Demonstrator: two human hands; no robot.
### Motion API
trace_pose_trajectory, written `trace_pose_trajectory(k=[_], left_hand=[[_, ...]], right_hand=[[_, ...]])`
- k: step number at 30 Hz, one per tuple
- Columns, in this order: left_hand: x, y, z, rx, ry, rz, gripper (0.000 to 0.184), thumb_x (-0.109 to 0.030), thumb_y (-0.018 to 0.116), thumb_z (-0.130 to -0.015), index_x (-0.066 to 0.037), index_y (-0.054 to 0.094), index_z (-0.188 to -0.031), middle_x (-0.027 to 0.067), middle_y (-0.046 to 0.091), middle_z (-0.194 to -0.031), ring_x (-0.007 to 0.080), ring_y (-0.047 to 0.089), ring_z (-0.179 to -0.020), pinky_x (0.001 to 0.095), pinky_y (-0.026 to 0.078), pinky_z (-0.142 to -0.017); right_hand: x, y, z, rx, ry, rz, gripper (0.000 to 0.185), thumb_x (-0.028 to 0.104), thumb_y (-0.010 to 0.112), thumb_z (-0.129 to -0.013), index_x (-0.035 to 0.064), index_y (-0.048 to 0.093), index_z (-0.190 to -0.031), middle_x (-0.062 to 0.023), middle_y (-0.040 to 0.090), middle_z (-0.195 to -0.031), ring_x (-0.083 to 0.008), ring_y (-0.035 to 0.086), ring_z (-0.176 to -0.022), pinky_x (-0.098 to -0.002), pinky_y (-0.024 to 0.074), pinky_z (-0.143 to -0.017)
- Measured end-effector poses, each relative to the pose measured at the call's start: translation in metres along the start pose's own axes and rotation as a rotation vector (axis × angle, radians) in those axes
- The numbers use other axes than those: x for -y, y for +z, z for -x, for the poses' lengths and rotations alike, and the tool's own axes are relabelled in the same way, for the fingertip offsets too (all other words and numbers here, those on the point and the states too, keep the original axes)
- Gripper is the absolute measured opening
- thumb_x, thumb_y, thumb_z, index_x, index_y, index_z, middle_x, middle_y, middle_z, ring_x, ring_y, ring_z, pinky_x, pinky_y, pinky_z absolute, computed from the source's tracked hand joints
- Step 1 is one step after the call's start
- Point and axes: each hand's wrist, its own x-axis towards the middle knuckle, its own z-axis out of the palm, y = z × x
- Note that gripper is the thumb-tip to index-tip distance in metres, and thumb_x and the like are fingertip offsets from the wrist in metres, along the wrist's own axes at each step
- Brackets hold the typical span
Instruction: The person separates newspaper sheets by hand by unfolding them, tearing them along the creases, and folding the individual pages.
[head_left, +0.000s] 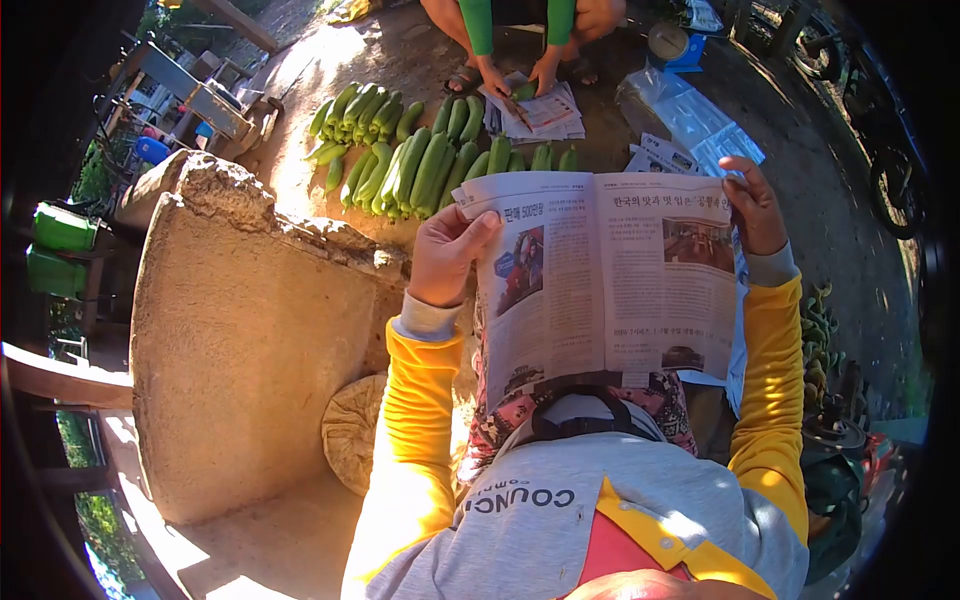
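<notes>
A printed newspaper sheet (610, 280) with a centre fold is spread open above my lap. My left hand (450, 252) grips its upper left edge, thumb on the printed side. At the upper right edge, my right hand (757, 205) pinches the paper between thumb and fingers. Just beyond the sheet, long green vegetables (425, 170) lie in rows on the ground, some partly hidden behind the paper. More newspaper (650, 155) and clear plastic (690, 110) lie past my right hand.
A co-worker (520, 75) in green sleeves crouches ahead, hands on a vegetable over a newspaper stack (560, 115). A large clay-like wall (250, 350) stands at left, beside a round bundle (352, 432). A blue scale (685, 52) is at the upper right.
</notes>
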Motion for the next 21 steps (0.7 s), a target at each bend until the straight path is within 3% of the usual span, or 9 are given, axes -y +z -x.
trace_pose_trajectory(k=[3,7,8,11,12,15,18,21], left_hand=[[-0.015,0.044,0.001,-0.027,0.162,0.024,0.014,-0.011,0.07,-0.08,-0.002,0.061,-0.088,0.0023,0.065,-0.084,0.0041,0.055,-0.07,0.0168,0.041,-0.06],[-0.016,0.071,-0.001,-0.113,0.464,-0.148,0.037,-0.006,0.075,-0.074,-0.005,0.047,-0.097,-0.0038,0.052,-0.068,0.0024,0.046,-0.058,0.0163,0.035,-0.05],[-0.022,0.079,0.005,-0.137,0.453,-0.212,0.051,-0.006,0.076,-0.073,-0.005,0.038,-0.105,-0.0033,0.046,-0.062,0.0028,0.042,-0.054,0.0168,0.033,-0.048],[-0.021,0.093,0.01,-0.203,0.665,-0.419,0.055,-0.007,0.076,-0.073,-0.004,0.035,-0.108,-0.0006,0.047,-0.062,0.0041,0.043,-0.053,0.0166,0.034,-0.048],[-0.018,0.095,0.009,-0.193,0.808,-0.452,0.052,-0.007,0.077,-0.071,-0.004,0.039,-0.106,0.0007,0.049,-0.063,0.0051,0.044,-0.053,0.0172,0.036,-0.049],[-0.016,0.1,0.011,-0.175,0.934,-0.56,0.046,-0.006,0.077,-0.071,-0.003,0.044,-0.103,0.002,0.052,-0.064,0.0053,0.046,-0.054,0.0177,0.037,-0.049],[-0.015,0.102,0.015,-0.125,0.861,-0.648,0.038,-0.004,0.076,-0.072,-0.003,0.049,-0.1,0.0016,0.054,-0.068,0.0046,0.047,-0.056,0.0181,0.039,-0.051],[-0.013,0.109,0.023,-0.094,0.528,-0.38,0.035,-0.003,0.073,-0.075,-0.003,0.05,-0.1,0.0006,0.055,-0.072,0.0044,0.047,-0.056,0.0185,0.041,-0.053]], right_hand=[[0.064,0.046,0.003,0.066,-0.257,0.329,0.024,0.003,0.05,-0.088,0.0119,0.056,-0.109,-0.0035,0.062,-0.077,-0.0074,0.055,-0.058,-0.0212,0.0428,-0.049],[0.109,0.088,0.006,0.15,-0.715,0.763,0.02,0.0,0.053,-0.08,0.0105,0.062,-0.094,-0.008,0.06,-0.074,-0.0204,0.056,-0.056,-0.0303,0.0441,-0.05],[0.114,0.092,0.007,0.153,-0.827,0.847,0.018,0.001,0.054,-0.077,0.0101,0.063,-0.09,-0.0088,0.059,-0.072,-0.0239,0.057,-0.057,-0.0325,0.0445,-0.05],[0.131,0.097,0.017,0.173,-0.678,1.144,0.011,0.004,0.057,-0.072,0.0088,0.062,-0.08,-0.0076,0.055,-0.07,-0.0269,0.058,-0.062,-0.0344,0.0458,-0.052],[0.131,0.1,0.019,0.113,-0.704,1.16,0.009,0.004,0.057,-0.072,0.0085,0.062,-0.079,-0.0073,0.054,-0.07,-0.0264,0.058,-0.063,-0.0344,0.0461,-0.053],[0.13,0.106,0.023,-0.066,-0.75,1.177,0.007,0.004,0.057,-0.072,0.0079,0.061,-0.075,-0.0065,0.052,-0.072,-0.0255,0.058,-0.065,-0.0344,0.0468,-0.055],[0.126,0.114,0.025,-0.191,-0.721,1.132,0.009,0.003,0.058,-0.071,0.0074,0.062,-0.078,-0.0071,0.055,-0.077,-0.0265,0.059,-0.066,-0.0345,0.0477,-0.057],[0.119,0.127,0.027,-0.197,-0.694,1.061,0.012,0.003,0.061,-0.07,0.0061,0.063,-0.082,-0.0087,0.058,-0.08,-0.0281,0.06,-0.069,-0.0353,0.0484,-0.059]])
